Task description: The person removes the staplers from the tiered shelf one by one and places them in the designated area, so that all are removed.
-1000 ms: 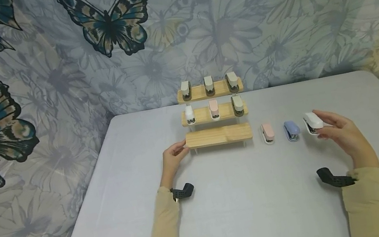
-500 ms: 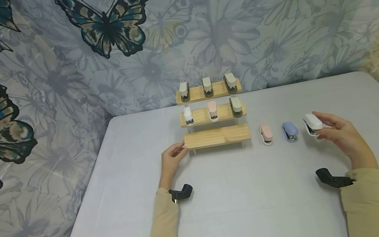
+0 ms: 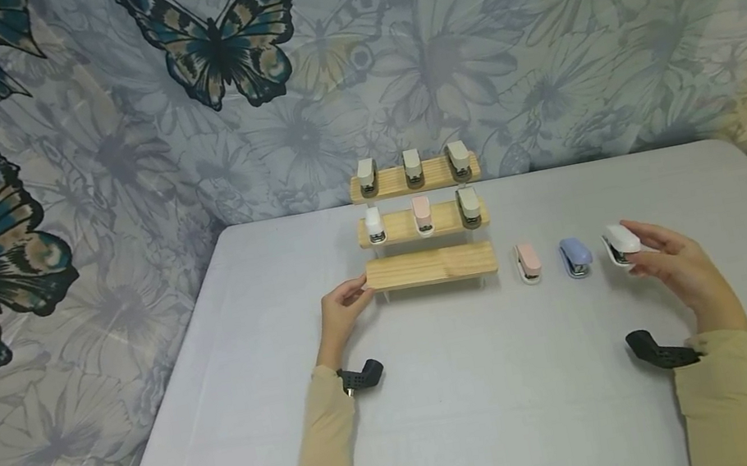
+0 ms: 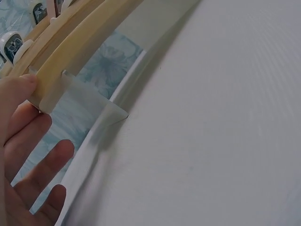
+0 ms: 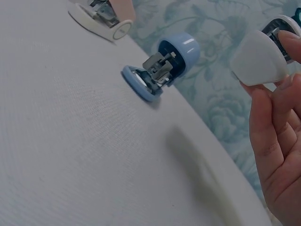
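My right hand (image 3: 683,270) pinches a white mini stapler (image 3: 621,243) between thumb and fingers at the right of the table. In the right wrist view that white stapler (image 5: 261,59) is held up off the tabletop. A blue stapler (image 3: 576,257) stands just left of it, and a pink stapler (image 3: 529,262) farther left. My left hand (image 3: 343,313) grips the left end of the lowest board of a three-tier wooden stand (image 3: 431,266). The left wrist view has the thumb over the board (image 4: 61,61) and fingers beneath, with the other fingers spread loosely.
On the middle tier sit a white stapler (image 3: 375,226), a pink one (image 3: 422,216) and a greenish one (image 3: 469,206). Three pale staplers (image 3: 412,168) line the top tier. The white-covered table (image 3: 492,395) reaches a butterfly-patterned backdrop (image 3: 511,75).
The right hand has shifted slightly right and toward the person with the white stapler. The left hand keeps its grip on the stand.
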